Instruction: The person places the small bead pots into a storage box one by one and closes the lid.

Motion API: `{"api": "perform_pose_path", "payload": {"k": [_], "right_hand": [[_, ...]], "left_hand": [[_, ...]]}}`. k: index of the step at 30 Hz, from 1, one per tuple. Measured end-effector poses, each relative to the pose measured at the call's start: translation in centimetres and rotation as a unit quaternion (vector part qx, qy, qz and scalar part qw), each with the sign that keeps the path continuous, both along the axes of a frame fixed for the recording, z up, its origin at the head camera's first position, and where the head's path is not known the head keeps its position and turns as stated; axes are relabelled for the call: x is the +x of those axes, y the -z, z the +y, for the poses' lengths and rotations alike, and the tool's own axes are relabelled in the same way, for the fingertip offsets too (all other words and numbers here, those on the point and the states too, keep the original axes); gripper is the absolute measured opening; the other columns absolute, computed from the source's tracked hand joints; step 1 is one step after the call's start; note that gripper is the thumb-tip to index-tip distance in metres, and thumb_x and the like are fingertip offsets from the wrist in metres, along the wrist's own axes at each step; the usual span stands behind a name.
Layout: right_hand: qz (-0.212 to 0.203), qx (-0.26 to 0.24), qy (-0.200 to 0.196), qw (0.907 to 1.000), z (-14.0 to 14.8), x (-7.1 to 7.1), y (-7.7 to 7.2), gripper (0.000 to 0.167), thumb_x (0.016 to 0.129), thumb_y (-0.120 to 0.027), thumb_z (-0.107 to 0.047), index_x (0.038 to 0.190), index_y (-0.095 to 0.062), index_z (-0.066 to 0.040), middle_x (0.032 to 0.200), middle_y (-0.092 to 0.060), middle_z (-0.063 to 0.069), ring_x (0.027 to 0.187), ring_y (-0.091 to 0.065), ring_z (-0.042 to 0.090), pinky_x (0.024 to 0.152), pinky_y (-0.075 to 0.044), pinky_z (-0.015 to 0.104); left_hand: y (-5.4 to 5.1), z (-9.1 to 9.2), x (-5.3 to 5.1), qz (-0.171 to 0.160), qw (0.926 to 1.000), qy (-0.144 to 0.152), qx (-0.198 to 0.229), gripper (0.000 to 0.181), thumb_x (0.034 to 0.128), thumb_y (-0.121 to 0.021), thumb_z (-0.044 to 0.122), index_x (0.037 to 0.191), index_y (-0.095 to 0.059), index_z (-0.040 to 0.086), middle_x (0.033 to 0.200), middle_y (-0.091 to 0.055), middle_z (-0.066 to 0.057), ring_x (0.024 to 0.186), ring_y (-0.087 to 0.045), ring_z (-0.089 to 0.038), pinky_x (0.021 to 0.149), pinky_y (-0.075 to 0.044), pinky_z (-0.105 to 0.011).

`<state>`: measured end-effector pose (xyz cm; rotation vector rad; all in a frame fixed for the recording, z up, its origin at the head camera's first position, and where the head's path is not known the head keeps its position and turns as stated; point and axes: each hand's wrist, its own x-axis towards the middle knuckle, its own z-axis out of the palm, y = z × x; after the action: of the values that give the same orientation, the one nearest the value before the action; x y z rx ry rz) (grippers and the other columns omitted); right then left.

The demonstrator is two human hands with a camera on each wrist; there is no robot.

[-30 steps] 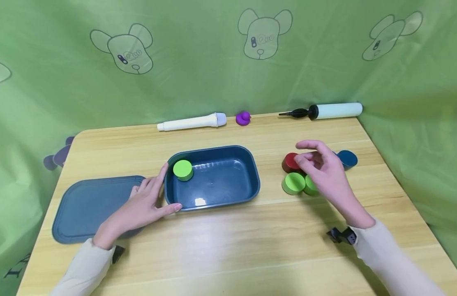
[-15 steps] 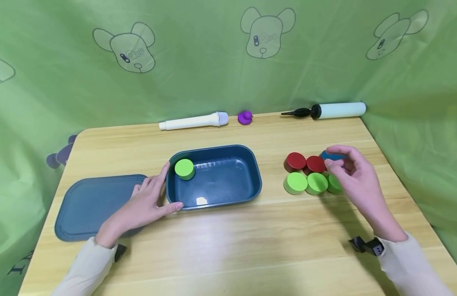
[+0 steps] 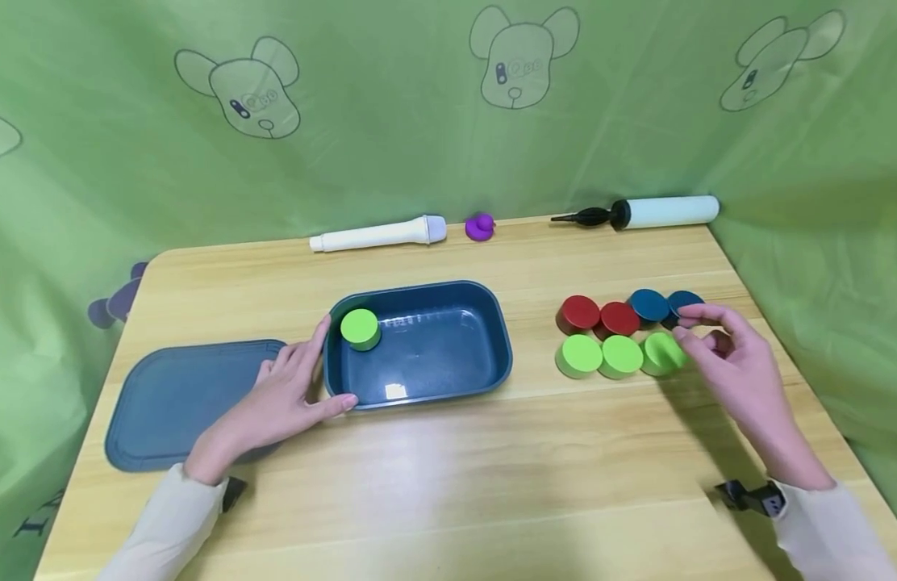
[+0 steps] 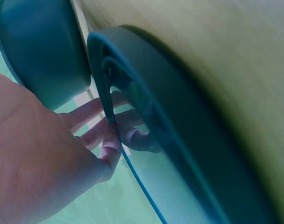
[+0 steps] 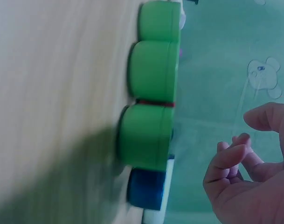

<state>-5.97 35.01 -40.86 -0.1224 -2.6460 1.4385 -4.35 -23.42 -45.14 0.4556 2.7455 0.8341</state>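
Observation:
In the head view, my left hand (image 3: 285, 399) lies along the left end of a dark blue plastic box (image 3: 419, 401). Its thumb touches the front rim and its index finger the left wall. One green round block (image 3: 360, 329) sits inside the box at the back left. My right hand (image 3: 742, 367) hovers at the right end of two rows of round blocks, thumb and index finger apart with nothing between them. Red blocks (image 3: 577, 313) and blue blocks (image 3: 648, 308) form the back row, green blocks (image 3: 621, 357) the front. The right wrist view shows that hand (image 5: 253, 177) clear of them.
A flat blue lid (image 3: 180, 403) lies left of the box, partly under the left forearm. Along the back edge are a white microphone-like stick (image 3: 379, 236), a purple duck (image 3: 481, 227) and a hand pump (image 3: 669, 212). Green cloth (image 3: 390, 145) hangs behind the wooden table (image 3: 419, 500).
My right hand has moved rightward along the rows, from the red block to the blue one at the end, uncovering the blocks it hid. The left hand and box stay put.

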Motion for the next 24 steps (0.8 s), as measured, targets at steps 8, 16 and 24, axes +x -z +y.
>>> {"api": "perform_pose_path", "payload": {"k": [8, 16, 24], "right_hand": [[-0.048, 0.085, -0.030, 0.9947, 1.7, 0.0, 2.1, 0.061, 0.107, -0.075, -0.029, 0.155, -0.050, 0.000, 0.135, -0.053, 0.014, 0.092, -0.053, 0.013, 0.063, -0.048, 0.022], [-0.055, 0.095, -0.087, 0.9901, 2.2, -0.4, 3.3, 0.064, 0.105, -0.076, -0.014, 0.155, -0.045, 0.009, 0.135, -0.052, 0.025, 0.081, -0.056, 0.011, 0.059, -0.050, 0.024], [-0.063, 0.108, -0.090, 0.9881, 2.1, -0.6, 4.1, 0.069, 0.102, -0.079, -0.011, 0.157, -0.043, 0.010, 0.133, -0.052, 0.024, 0.084, -0.053, 0.012, 0.062, -0.049, 0.022]], "left_hand": [[0.0, -0.1, 0.0, -0.003, 1.0000, -0.001, 0.000, 0.118, 0.0981, -0.070, 0.070, 0.176, 0.011, 0.035, 0.168, -0.040, -0.017, 0.152, -0.032, -0.044, 0.111, -0.023, -0.073], [0.2, -0.2, 0.1, -0.001, 1.0000, -0.004, 0.000, 0.118, 0.0981, -0.070, 0.070, 0.175, 0.012, 0.035, 0.168, -0.040, -0.018, 0.152, -0.032, -0.044, 0.110, -0.024, -0.071], [0.1, 0.0, 0.1, 0.001, 1.0000, -0.003, 0.002, 0.117, 0.0984, -0.070, 0.069, 0.176, 0.011, 0.034, 0.167, -0.041, -0.018, 0.151, -0.032, -0.044, 0.110, -0.024, -0.070]]}}
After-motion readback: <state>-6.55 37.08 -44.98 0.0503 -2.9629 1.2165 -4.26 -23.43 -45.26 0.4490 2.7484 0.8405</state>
